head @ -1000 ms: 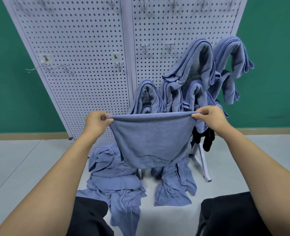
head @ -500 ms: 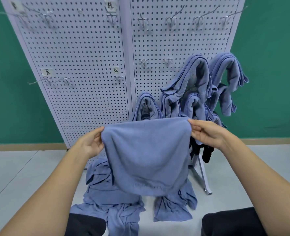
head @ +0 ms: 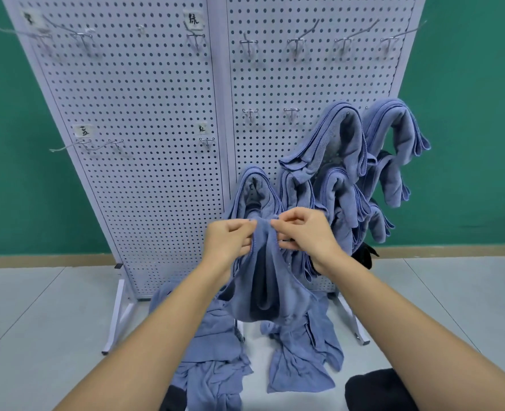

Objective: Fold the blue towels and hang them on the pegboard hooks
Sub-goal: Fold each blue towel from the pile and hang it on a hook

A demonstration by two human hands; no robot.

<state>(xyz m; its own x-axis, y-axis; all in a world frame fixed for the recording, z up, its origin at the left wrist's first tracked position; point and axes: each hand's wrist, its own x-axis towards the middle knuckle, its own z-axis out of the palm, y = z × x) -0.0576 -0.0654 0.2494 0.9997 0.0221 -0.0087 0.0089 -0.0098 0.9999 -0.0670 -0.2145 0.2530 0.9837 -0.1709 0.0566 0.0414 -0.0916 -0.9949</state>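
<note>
A blue towel [head: 267, 289] hangs folded in half between my two hands, its top corners pinched together in front of the white pegboard [head: 144, 161]. My left hand [head: 229, 240] and my right hand [head: 303, 231] almost touch, each gripping a top corner. The towel sags into a deep fold below them. Several folded blue towels [head: 343, 161] hang on hooks at the board's lower right. Loose blue towels [head: 212, 342] lie crumpled on the floor at the board's foot.
Bare metal hooks [head: 294, 43] line the top row and the left panel [head: 109, 145]. Paper labels mark some hooks. White stand legs [head: 118, 318] rest on the grey floor. A green wall [head: 470, 114] is behind. My dark-clad knees [head: 378, 390] are at the bottom.
My hands came together from wide apart, bringing the towel's two top corners to meet and folding it in half. The view tilted up, showing more of the board.
</note>
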